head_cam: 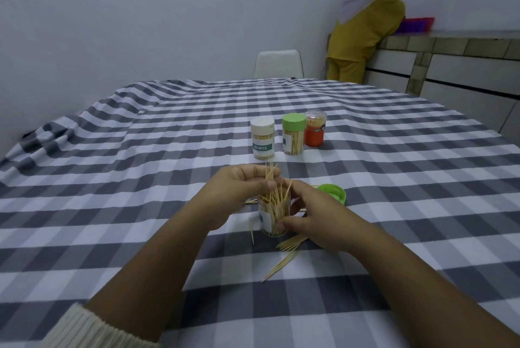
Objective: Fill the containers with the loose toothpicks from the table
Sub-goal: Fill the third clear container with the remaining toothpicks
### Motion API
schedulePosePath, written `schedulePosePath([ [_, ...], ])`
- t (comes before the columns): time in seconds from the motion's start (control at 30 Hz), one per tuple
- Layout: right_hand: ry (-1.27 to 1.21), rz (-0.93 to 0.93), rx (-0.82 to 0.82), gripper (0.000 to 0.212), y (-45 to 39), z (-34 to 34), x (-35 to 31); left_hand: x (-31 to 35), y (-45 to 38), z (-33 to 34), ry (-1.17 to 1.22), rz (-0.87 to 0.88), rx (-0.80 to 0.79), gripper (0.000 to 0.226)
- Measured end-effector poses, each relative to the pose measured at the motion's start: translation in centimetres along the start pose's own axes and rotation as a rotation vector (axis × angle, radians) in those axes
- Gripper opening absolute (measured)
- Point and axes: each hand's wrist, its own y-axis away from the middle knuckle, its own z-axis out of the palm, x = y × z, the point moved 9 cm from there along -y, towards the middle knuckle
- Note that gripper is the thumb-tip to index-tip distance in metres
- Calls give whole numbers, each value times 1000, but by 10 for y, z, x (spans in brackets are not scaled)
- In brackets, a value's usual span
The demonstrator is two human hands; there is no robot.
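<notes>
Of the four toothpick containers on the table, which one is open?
The clear container between the hands, nearest the camera: no lid, toothpicks sticking out. The white-lidded, green-lidded and red containers behind it are capped.
</notes>
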Motion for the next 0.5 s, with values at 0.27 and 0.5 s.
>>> schedulePosePath([
  [0.27, 29, 3, 15, 51, -1, 0, 0, 1, 0, 1, -36, 18, 30, 18],
  [0.5, 37, 3, 9, 57, 0, 0, -1, 5, 3, -5, -177, 28, 25, 19],
])
